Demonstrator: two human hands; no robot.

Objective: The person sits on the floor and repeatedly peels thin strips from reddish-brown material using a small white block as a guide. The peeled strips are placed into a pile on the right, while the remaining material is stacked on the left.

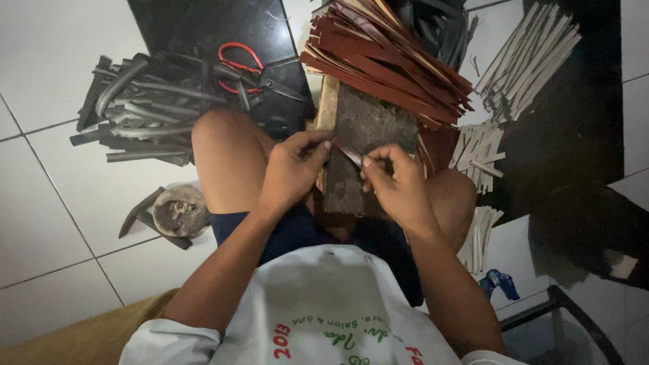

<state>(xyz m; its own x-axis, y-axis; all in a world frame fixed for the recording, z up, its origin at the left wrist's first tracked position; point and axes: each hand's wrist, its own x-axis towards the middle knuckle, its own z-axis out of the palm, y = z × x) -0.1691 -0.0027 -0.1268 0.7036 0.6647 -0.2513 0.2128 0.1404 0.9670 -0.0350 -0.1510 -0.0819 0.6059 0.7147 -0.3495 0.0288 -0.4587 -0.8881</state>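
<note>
**Thin strip, pinched at both ends**

A narrow reddish strip [347, 153] is held between both hands, just above a dark worn board [368, 125] that is propped between the knees. The strip looks thin, light and floppy, probably cut leather or something like it, so it likely bends easily and wants support at both ends rather than in the middle. That is pretty much how it is gripped: the left hand [292, 169] has thumb and fingers closed tight on one end, and the right hand [397, 181] is pinched on the other end, fingertips narrow. Nothing here seems fragile, though a piece this slim could be twisted or dropped without much effort.

Further up, a big fanned stack of red strips [389, 64] is laid over the top of the board. Pale strips [527, 61] are piled to the right, dark strips [145, 108] to the left, with red-handled scissors [250, 71] lying beside them. A small round tin [179, 211] is set on the white tiled floor [47, 101] by the left knee.
</note>
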